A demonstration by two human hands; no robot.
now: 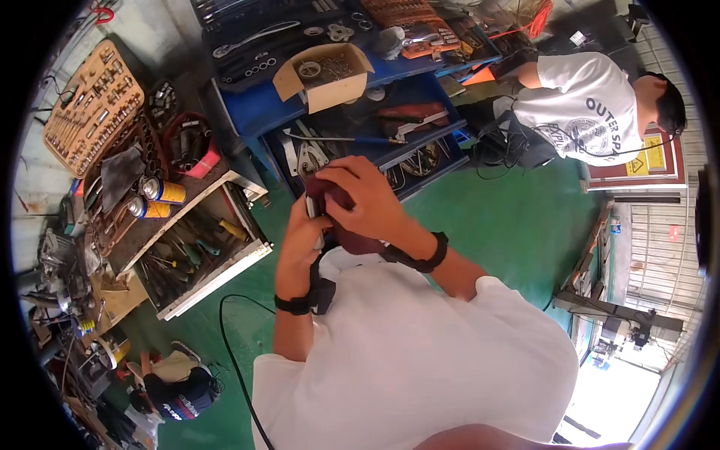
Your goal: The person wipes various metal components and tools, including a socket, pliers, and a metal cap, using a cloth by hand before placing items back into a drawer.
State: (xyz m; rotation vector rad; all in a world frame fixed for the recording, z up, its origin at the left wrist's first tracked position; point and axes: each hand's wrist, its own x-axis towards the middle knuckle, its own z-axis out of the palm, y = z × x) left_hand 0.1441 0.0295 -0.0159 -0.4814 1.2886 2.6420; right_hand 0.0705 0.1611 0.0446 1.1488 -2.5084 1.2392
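Observation:
In front of my chest, my left hand [298, 234] is closed around a slim silver metal tool [319, 241]; most of it is covered, so its kind does not show. My right hand [366, 196] grips a dark red cloth [355, 238] and presses it against the tool, the fingers curled over the top. Part of the cloth hangs below the right hand. Just beyond my hands, an open blue drawer [352, 154] holds locking pliers [309, 157] and other hand tools.
A cardboard box [335, 90] of small metal parts sits on the blue tool cabinet [251, 112]. At left, a bench carries spray cans [163, 190] above an open tool drawer [217, 262]. One person [592, 109] is at right, another [176, 390] lower left. A black cable [223, 330] hangs near me.

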